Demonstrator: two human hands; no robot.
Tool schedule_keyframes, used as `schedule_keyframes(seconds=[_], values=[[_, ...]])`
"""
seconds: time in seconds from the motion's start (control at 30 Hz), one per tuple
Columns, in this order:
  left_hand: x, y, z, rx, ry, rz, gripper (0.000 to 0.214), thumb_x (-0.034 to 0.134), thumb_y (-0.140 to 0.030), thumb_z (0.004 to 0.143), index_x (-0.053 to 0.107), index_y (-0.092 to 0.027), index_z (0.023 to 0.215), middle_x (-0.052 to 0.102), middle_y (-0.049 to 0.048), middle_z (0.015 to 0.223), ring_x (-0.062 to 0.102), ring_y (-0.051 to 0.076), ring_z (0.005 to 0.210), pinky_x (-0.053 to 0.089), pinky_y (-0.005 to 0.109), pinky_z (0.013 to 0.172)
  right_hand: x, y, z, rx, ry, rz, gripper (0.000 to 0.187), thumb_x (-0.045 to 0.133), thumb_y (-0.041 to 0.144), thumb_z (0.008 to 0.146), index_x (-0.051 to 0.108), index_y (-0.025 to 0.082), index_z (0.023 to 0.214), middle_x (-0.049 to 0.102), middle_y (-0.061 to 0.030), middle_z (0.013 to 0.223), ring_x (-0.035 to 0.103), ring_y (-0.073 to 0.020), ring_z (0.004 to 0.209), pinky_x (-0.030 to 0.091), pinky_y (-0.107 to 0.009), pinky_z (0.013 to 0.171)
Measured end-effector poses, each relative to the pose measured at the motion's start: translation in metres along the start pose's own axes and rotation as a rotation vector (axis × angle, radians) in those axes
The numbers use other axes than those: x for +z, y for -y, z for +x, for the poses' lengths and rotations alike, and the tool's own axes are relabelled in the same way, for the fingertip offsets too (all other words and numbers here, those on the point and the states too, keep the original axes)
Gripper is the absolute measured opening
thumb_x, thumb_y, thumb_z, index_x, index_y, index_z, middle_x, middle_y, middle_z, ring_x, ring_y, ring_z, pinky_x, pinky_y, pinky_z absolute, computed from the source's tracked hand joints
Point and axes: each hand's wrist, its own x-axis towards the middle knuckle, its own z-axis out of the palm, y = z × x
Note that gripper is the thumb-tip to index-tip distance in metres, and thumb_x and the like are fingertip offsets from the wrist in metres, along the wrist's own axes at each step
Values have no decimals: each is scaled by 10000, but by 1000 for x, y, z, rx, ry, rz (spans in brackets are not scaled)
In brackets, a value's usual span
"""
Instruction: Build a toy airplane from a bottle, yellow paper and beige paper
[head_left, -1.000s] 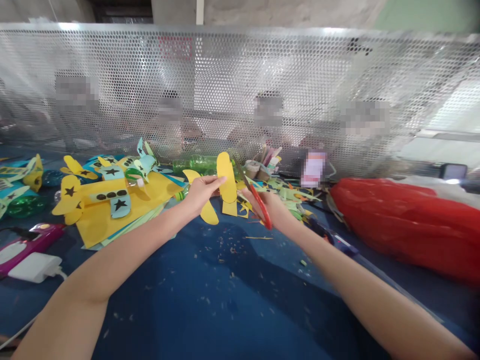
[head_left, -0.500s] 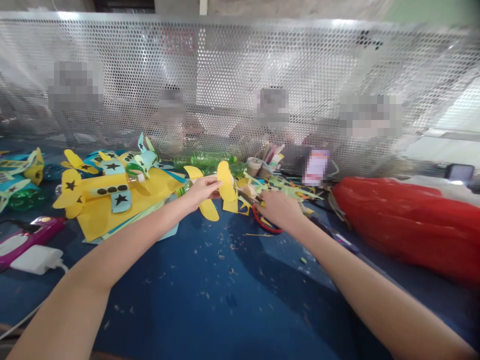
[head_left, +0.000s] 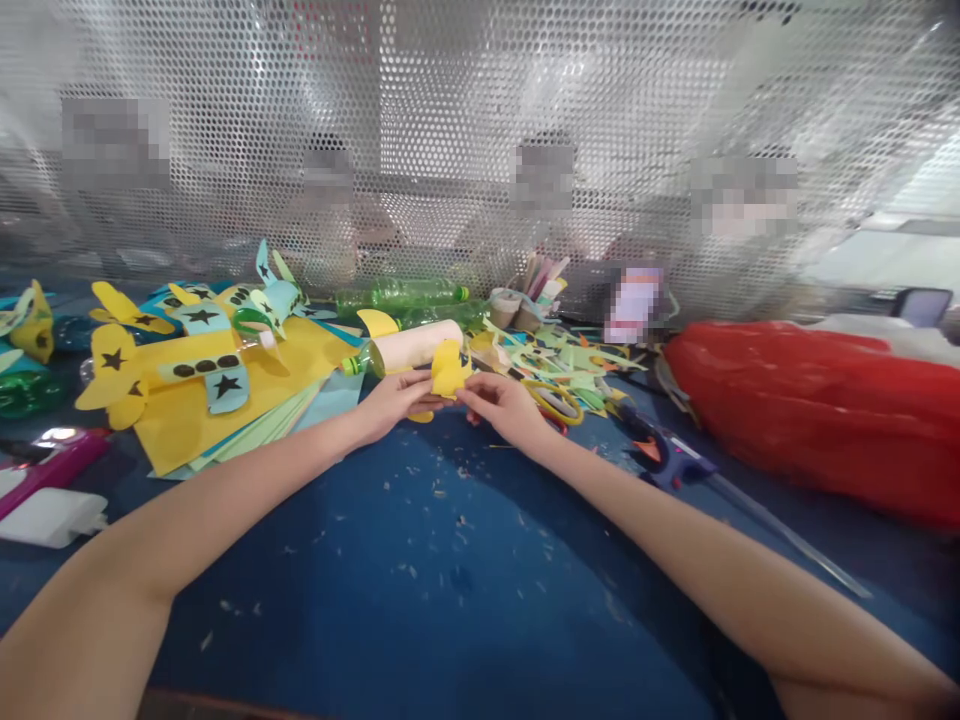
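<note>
Yellow paper sits bent between the two hands, where half a second ago it stood as a flat oval in the left alone. The left hand pinches one side, fingers nearly together; the right hand has joined it, thumb and fingers closed at the other edge. The red scissors have left the right hand, mostly hidden behind its wrist, so shaping by hand seems to have replaced cutting. Just beyond the left fingers lies a bottle; beyond the right, scraps crowd in. Farther right are a glue gun and a red bag. Nearer the body than the fingers, the crumb-dotted bench offers the widest room, its near edge well apart.
</note>
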Motion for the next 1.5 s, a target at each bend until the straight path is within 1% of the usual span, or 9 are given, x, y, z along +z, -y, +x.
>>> schedule_keyframes(seconds=[0.17, 0.33, 0.47, 0.63, 0.7, 0.83, 1.07, 1.3, 1.5], values=[[0, 0, -2, -12, 34, 43, 245, 736, -346, 776, 763, -168, 942, 783, 119, 992, 745, 220, 911, 518, 385, 958, 4, 0, -3, 22, -106, 63, 459, 743, 604, 687, 565, 198, 806, 572, 50, 591, 492, -92, 436, 460, -252, 456], [2, -3, -5, -11, 56, 137, 422, 762, -510, 727, 764, -151, 950, 788, 126, 902, 746, 234, 876, 544, 384, 891, 3, 3, -6, 23, -101, -20, 448, 704, 622, 728, 533, 212, 783, 533, 60, 563, 473, -98, 435, 453, -270, 472], [3, -3, -9, 64, 83, 294, 427, 830, -472, 661, 766, -155, 940, 788, 116, 933, 741, 224, 881, 553, 377, 889, 3, 0, -5, 14, -111, 1, 444, 694, 614, 739, 499, 220, 799, 538, 52, 630, 482, -95, 456, 461, -265, 466], [2, -2, -10, 63, 79, 300, 321, 783, -439, 736, 774, -167, 906, 789, 117, 928, 747, 214, 881, 570, 358, 872, 4, -4, -2, 18, -156, 81, 487, 731, 576, 705, 523, 221, 965, 593, 1, 851, 539, -106, 530, 478, -258, 432], [1, -1, -9, 55, 78, 302, 285, 784, -397, 743, 774, -164, 907, 789, 116, 926, 748, 210, 880, 576, 352, 865, 4, -4, -2, 49, -139, 89, 493, 711, 590, 716, 551, 207, 982, 597, 11, 763, 536, -114, 509, 484, -267, 448], [1, 0, -8, 33, 75, 293, 236, 781, -328, 756, 770, -161, 922, 789, 115, 926, 750, 205, 874, 584, 348, 856, 3, 0, -5, 59, -144, 77, 438, 677, 616, 742, 555, 207, 840, 536, 58, 543, 478, -105, 426, 458, -268, 464], [0, 1, -6, 20, 82, 297, 195, 752, -292, 795, 769, -156, 934, 786, 124, 955, 750, 193, 863, 585, 332, 848, 4, 3, -7, 27, -177, 101, 432, 717, 605, 723, 542, 217, 800, 538, 59, 537, 470, -104, 419, 426, -259, 439], [2, -3, -7, -33, 75, 318, 178, 730, -267, 830, 761, -117, 919, 788, 120, 922, 750, 181, 823, 588, 331, 846, 4, 3, -9, -25, -198, 58, 396, 663, 589, 793, 545, 211, 791, 509, 59, 503, 442, -98, 411, 405, -248, 436], [4, -3, -8, -47, 54, 289, 120, 733, -227, 824, 771, -120, 865, 789, 93, 857, 743, 157, 748, 589, 313, 826, 5, 4, -10, -36, -216, 39, 394, 652, 600, 802, 540, 222, 800, 494, 58, 488, 446, -108, 411, 392, -254, 434]])
